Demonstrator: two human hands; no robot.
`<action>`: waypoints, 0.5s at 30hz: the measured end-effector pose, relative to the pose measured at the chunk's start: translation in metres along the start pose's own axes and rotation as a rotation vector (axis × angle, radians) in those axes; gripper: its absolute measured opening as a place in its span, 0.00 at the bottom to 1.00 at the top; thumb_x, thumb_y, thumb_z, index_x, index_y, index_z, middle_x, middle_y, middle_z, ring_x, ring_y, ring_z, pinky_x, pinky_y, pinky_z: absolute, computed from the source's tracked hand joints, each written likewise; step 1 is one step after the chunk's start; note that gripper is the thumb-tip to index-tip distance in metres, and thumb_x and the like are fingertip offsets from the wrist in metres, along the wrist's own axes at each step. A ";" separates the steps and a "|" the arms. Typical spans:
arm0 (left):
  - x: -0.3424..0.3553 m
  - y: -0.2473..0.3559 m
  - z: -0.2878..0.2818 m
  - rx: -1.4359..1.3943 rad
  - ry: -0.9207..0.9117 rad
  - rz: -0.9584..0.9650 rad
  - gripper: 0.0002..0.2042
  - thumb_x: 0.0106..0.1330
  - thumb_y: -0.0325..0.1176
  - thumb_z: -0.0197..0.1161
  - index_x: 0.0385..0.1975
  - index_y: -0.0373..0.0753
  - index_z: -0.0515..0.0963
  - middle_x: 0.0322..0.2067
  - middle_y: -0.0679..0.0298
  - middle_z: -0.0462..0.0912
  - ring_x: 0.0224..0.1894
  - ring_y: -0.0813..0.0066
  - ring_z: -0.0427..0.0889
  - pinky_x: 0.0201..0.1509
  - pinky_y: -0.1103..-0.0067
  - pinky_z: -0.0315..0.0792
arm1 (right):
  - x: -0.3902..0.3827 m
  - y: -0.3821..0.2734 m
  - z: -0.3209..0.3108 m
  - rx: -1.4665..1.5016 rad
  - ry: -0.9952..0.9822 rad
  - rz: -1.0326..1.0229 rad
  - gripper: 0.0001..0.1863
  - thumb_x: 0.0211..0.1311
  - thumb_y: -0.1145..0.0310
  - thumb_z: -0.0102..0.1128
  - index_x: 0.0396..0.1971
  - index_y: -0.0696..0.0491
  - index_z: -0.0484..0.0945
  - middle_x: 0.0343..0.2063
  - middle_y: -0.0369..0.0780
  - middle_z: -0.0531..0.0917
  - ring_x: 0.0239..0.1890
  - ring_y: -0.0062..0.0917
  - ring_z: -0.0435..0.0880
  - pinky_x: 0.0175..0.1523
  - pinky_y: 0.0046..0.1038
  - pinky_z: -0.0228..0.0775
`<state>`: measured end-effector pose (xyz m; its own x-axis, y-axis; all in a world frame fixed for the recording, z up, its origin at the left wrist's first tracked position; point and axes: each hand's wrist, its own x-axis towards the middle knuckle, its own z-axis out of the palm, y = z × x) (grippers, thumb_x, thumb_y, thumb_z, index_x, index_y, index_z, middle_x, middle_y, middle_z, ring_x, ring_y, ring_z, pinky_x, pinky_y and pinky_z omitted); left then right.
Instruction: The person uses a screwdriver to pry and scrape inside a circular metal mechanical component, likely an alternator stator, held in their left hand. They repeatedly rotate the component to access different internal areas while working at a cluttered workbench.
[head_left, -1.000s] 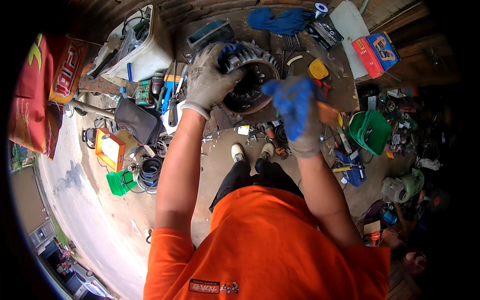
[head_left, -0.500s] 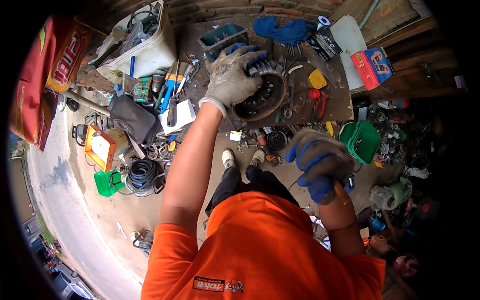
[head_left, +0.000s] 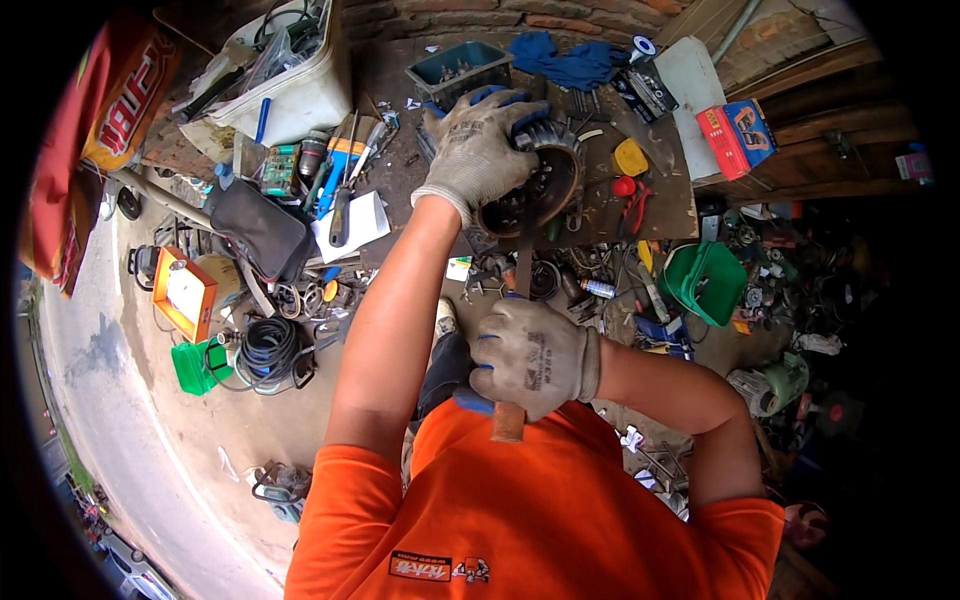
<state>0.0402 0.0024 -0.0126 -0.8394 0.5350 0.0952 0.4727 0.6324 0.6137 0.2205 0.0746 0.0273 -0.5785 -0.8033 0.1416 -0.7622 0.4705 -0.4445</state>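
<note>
On the workbench (head_left: 400,95), a round, finned metal motor housing (head_left: 563,185) lies tilted with its open end toward me. My left hand (head_left: 480,145), in a grey work glove with blue fingers, grips its upper left side, fingers over the top. In front of my belly, my gloved right hand (head_left: 530,355) is closed around a wooden handle that pokes out below the fist. From this fist a flat, dark blade of what looks like a file (head_left: 524,265) runs up to the housing's open rim. Whether it touches the rim, I cannot tell.
Behind the housing stands a dark bin (head_left: 458,72) of small parts. Screwdrivers (head_left: 342,215) lie to the left, red pliers (head_left: 634,212) and a yellow tape measure (head_left: 630,157) to the right. Below the bench are a green tub (head_left: 706,282), coiled hose (head_left: 270,352) and scattered parts.
My right hand has swung inward from the right to the middle, bringing the file's blade up to the housing. My left hand still holds the housing, which has tilted slightly.
</note>
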 end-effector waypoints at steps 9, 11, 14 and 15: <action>-0.002 0.001 0.000 0.020 -0.072 0.013 0.33 0.47 0.41 0.70 0.60 0.62 0.79 0.68 0.72 0.72 0.73 0.57 0.64 0.75 0.37 0.37 | 0.014 0.041 -0.040 0.635 0.878 0.400 0.21 0.64 0.53 0.62 0.18 0.52 0.73 0.17 0.37 0.69 0.25 0.31 0.74 0.35 0.31 0.68; -0.005 0.001 0.002 0.008 -0.056 0.015 0.32 0.47 0.41 0.70 0.60 0.62 0.80 0.68 0.73 0.72 0.73 0.58 0.64 0.75 0.36 0.37 | -0.010 0.057 -0.057 1.055 1.051 0.466 0.20 0.67 0.57 0.60 0.19 0.52 0.74 0.18 0.37 0.70 0.25 0.31 0.75 0.33 0.31 0.68; -0.003 0.002 -0.001 -0.010 -0.050 0.004 0.32 0.47 0.41 0.70 0.60 0.62 0.80 0.68 0.73 0.72 0.73 0.58 0.63 0.74 0.36 0.36 | -0.025 0.060 -0.052 0.959 1.002 0.324 0.16 0.65 0.61 0.62 0.20 0.53 0.75 0.21 0.38 0.75 0.27 0.32 0.78 0.35 0.32 0.71; 0.000 0.002 -0.002 -0.016 -0.061 0.005 0.32 0.47 0.40 0.70 0.60 0.62 0.80 0.68 0.73 0.72 0.73 0.58 0.63 0.74 0.36 0.36 | -0.018 0.046 -0.040 0.616 0.774 0.282 0.13 0.58 0.60 0.66 0.21 0.52 0.77 0.23 0.38 0.76 0.27 0.33 0.78 0.38 0.32 0.72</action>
<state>0.0410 0.0028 -0.0096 -0.8189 0.5717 0.0507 0.4720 0.6206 0.6261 0.1842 0.1257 0.0391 -0.9082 -0.1348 0.3962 -0.4146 0.1611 -0.8956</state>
